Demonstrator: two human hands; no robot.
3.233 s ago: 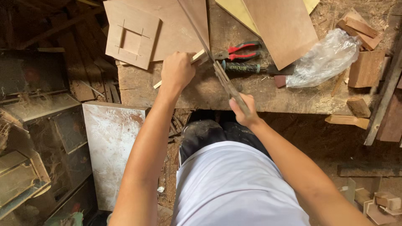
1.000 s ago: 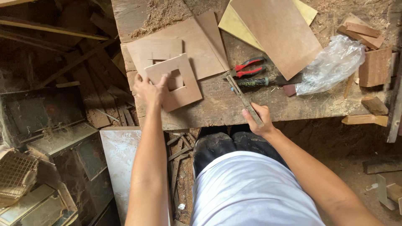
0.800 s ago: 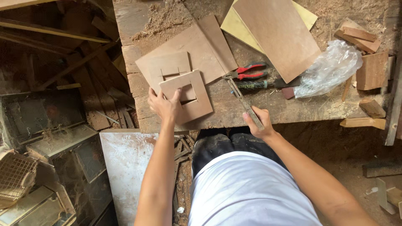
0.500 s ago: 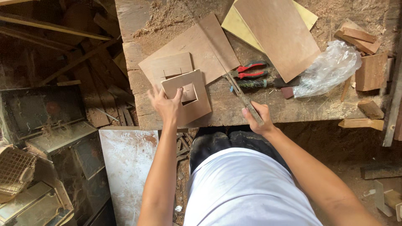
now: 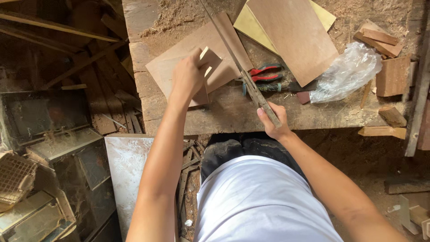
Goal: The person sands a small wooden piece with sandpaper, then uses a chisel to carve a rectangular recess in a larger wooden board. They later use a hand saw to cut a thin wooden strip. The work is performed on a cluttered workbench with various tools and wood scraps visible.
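My left hand (image 5: 188,77) grips a small square wooden board with a square hole (image 5: 207,67), lifted and tilted on edge above a larger flat plywood sheet (image 5: 197,51) on the workbench (image 5: 224,112). My right hand (image 5: 272,121) holds the wooden handle of a long thin saw (image 5: 242,74), whose blade runs diagonally up and to the left across the bench. Red-handled pliers (image 5: 265,73) lie just right of the blade.
A large brown board over a yellow sheet (image 5: 291,36) lies at the back. A crumpled clear plastic bag (image 5: 347,71) and wood offcuts (image 5: 392,76) sit at the right. Sawdust covers the bench. Metal sheets and old boxes (image 5: 58,148) crowd the floor at left.
My left hand pulled the small holed board toward the bench edge, then lifted it and tipped it on edge. My right hand stayed on the saw, shifting slightly.
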